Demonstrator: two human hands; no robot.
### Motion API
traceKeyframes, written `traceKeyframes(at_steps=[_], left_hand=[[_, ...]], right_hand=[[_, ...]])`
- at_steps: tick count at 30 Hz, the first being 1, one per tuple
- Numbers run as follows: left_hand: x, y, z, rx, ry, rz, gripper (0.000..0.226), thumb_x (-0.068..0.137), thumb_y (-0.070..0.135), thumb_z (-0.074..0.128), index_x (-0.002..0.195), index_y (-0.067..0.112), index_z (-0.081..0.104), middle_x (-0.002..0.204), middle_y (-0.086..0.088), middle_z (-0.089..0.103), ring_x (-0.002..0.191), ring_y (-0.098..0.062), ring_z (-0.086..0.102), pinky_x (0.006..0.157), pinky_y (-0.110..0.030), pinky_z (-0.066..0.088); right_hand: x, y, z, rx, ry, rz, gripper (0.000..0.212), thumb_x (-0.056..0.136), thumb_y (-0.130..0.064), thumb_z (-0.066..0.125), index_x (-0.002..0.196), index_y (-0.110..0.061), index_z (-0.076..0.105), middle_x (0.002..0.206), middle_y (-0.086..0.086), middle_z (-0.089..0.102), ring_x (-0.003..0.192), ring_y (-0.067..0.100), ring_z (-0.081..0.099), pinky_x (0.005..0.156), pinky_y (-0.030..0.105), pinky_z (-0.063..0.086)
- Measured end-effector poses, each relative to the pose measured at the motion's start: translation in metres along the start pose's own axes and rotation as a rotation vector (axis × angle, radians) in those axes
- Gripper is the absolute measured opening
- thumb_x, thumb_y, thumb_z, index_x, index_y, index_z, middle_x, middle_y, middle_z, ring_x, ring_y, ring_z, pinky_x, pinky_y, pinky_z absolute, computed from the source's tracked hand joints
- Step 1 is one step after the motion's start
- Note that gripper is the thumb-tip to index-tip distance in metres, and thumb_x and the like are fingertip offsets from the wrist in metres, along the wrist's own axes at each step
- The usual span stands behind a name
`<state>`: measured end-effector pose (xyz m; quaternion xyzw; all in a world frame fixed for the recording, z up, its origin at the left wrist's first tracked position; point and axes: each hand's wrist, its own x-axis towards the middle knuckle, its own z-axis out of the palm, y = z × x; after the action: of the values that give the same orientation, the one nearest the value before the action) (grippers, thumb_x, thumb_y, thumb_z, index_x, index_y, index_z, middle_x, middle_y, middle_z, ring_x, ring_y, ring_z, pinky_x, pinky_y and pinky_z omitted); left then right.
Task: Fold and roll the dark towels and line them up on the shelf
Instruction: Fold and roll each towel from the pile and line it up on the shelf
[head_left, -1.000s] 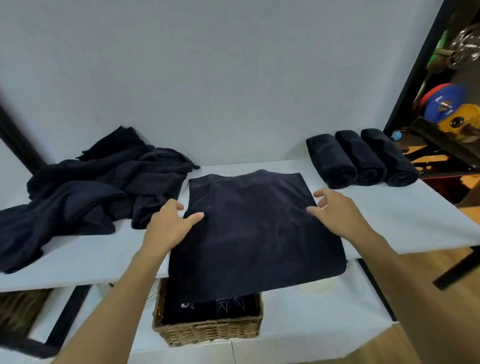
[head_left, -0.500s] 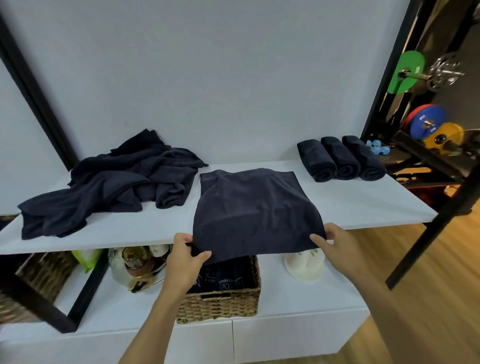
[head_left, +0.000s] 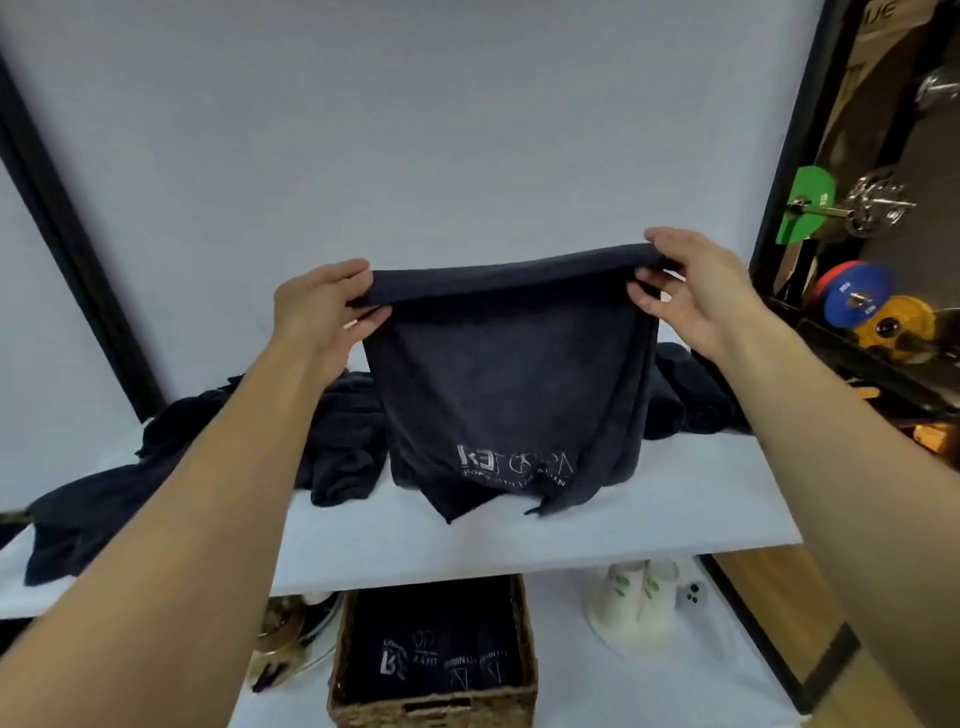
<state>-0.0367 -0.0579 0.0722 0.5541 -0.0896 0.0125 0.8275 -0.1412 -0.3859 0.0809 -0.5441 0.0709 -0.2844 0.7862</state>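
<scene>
Grip: left hand and right hand each pinch one upper corner of the towel between thumb and fingers, with the top edge stretched taut between them. The towel hangs doubled in front of the wall, printed lettering near the bottom facing the camera. Its lower corners appear to slump onto the shelf. Judgement: it is held high so the layers drop straight and the edges line up before the next fold or the roll. The pile of loose towels lies at shelf left, still to do. The rolled towels sit at shelf right, partly hidden, so no count is possible. A basket below holds more dark cloth.
</scene>
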Motion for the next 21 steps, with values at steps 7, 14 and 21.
traceKeyframes(at_steps=[7,14,21], left_hand=[[0.096,0.042,0.056,0.028,0.019,0.03,0.023,0.092,-0.006,0.057,0.113,-0.001,0.065,0.11,-0.014,0.058,0.098,-0.032,0.065,0.078,-0.047,0.06],[0.081,0.056,0.055,-0.007,0.065,0.137,0.015,0.084,0.0,0.062,0.097,0.001,0.07,0.101,-0.014,0.064,0.085,-0.028,0.069,0.072,-0.04,0.061],[-0.044,-0.068,-0.04,0.472,0.17,-0.028,0.016,0.083,0.012,0.065,0.074,0.02,0.075,0.07,0.0,0.072,0.056,-0.013,0.068,0.063,-0.036,0.061]], right_hand=[[0.106,-0.04,0.052,-0.066,0.0,-0.066,0.012,0.087,-0.008,0.063,0.098,-0.009,0.068,0.1,0.006,0.057,0.078,0.02,0.059,0.073,0.042,0.061],[0.074,-0.053,0.05,0.0,0.063,-0.14,0.007,0.079,-0.006,0.064,0.082,-0.008,0.07,0.073,0.005,0.054,0.051,0.014,0.047,0.068,0.034,0.059],[-0.046,0.06,-0.031,-0.514,0.2,0.285,0.018,0.087,-0.003,0.057,0.07,-0.011,0.06,0.062,0.009,0.043,0.045,0.015,0.037,0.049,0.026,0.035]])
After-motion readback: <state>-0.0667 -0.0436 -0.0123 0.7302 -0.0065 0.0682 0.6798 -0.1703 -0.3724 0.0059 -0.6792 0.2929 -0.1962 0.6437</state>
